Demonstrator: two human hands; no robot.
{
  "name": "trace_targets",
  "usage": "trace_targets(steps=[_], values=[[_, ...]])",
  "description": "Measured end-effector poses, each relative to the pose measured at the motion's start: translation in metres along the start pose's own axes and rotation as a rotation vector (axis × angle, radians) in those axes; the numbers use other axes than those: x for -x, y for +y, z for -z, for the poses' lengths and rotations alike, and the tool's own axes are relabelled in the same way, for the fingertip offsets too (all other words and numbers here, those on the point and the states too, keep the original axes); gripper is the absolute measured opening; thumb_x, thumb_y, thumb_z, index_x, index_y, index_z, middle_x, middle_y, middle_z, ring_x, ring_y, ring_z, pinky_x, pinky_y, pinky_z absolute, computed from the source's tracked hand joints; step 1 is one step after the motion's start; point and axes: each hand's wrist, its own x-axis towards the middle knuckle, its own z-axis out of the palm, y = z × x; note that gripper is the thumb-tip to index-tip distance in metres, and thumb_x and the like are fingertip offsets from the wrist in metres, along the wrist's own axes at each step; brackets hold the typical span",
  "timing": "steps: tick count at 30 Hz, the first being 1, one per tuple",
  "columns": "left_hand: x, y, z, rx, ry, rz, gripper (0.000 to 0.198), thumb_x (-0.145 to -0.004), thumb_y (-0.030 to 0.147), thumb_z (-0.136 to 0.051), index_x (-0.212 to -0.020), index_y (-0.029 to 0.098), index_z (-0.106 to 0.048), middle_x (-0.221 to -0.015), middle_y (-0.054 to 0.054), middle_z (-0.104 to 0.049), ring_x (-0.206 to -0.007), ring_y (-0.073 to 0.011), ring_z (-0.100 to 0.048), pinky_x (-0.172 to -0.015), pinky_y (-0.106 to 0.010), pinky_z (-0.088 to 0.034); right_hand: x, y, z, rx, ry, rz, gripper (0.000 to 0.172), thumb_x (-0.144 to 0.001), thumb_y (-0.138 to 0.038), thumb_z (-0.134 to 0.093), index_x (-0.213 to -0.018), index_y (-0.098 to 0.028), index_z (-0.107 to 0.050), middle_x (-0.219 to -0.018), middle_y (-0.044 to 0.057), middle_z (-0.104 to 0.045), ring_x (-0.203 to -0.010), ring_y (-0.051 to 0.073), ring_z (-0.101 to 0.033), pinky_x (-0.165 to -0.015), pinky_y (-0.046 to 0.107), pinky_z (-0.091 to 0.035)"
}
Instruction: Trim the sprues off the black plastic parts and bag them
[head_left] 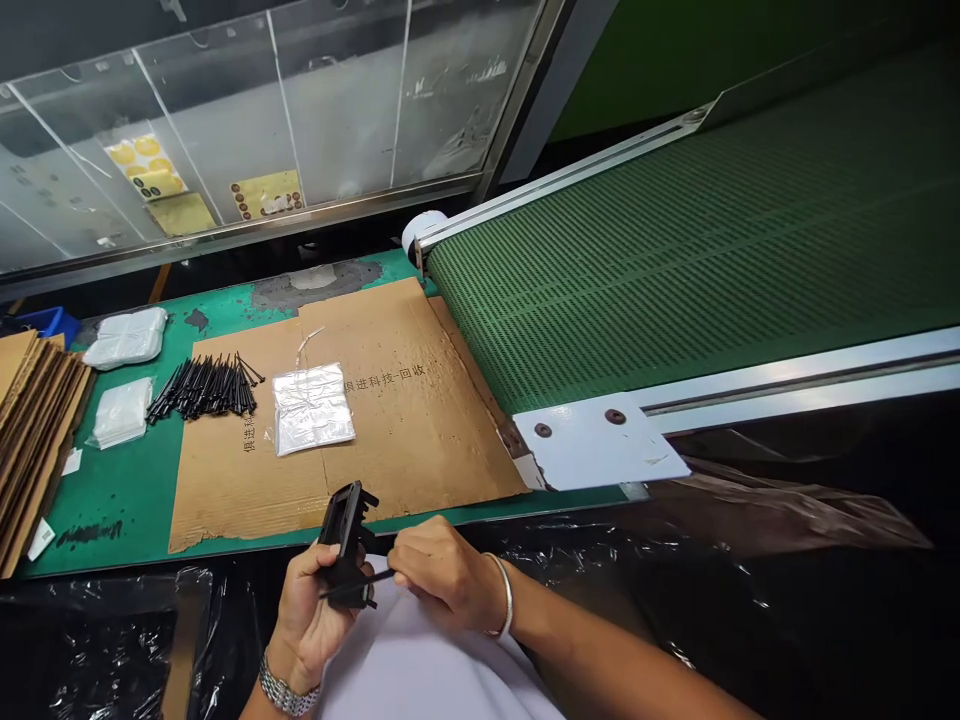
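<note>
My left hand point(309, 605), below the front edge of the bench, is closed around a black plastic frame-like part point(346, 535) held tilted upright. A thin black rod point(379, 577) is pinched in the closed fingers of my right hand point(450, 575). It reaches left across the lower end of the plastic part; whether it passes into the part I cannot tell. On the bench lies a heap of similar-looking black rods point(208, 387). Just right of the heap is a stack of clear plastic bags point(311, 405) on a flat cardboard sheet point(420, 440).
A green conveyor belt point(637, 250) slopes up to the right, with a white end plate point(600, 440) near the bench. Stacked cardboard point(37, 430) stands at the left, beside two bundles of white bags point(129, 337). Behind is a clear panel point(337, 110) with sticker sheets.
</note>
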Motion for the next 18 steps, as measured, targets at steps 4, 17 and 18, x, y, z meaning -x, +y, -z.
trace_targets(steps=[4, 17, 18], values=[[0.002, -0.005, -0.001, -0.036, -0.036, -0.157, 0.013, -0.058, 0.004, -0.065, -0.069, 0.011, -0.063, -0.069, -0.005, -0.065, -0.06, -0.0128, -0.057, -0.058, -0.023, -0.046, -0.003, -0.006, -0.005, 0.045, 0.042, -0.136, 0.035, -0.093, -0.019, -0.022, -0.064, -0.019, -0.041, -0.051, 0.0, -0.046, -0.045, 0.013, -0.038, -0.045, 0.027, -0.024], [0.0, 0.003, 0.033, -0.696, -0.321, -0.291, 0.045, -0.059, 0.032, -0.074, -0.102, 0.022, -0.065, -0.089, -0.005, -0.064, -0.083, -0.0204, -0.054, -0.073, -0.03, -0.043, 0.003, 0.017, -0.005, -0.311, 0.067, -0.439, 0.04, -0.096, -0.037, -0.021, -0.063, -0.02, -0.035, -0.052, -0.005, -0.033, -0.042, 0.008, -0.035, -0.043, 0.021, -0.026], [0.001, 0.004, 0.035, -0.767, -0.351, -0.314, 0.045, -0.062, 0.038, -0.073, -0.103, 0.022, -0.065, -0.092, -0.006, -0.064, -0.086, -0.0224, -0.054, -0.077, -0.032, -0.043, 0.003, 0.015, -0.003, -0.34, 0.053, -0.412, 0.041, -0.096, -0.039, -0.02, -0.064, -0.02, -0.038, -0.052, -0.005, -0.035, -0.043, 0.008, -0.035, -0.043, 0.02, -0.027]])
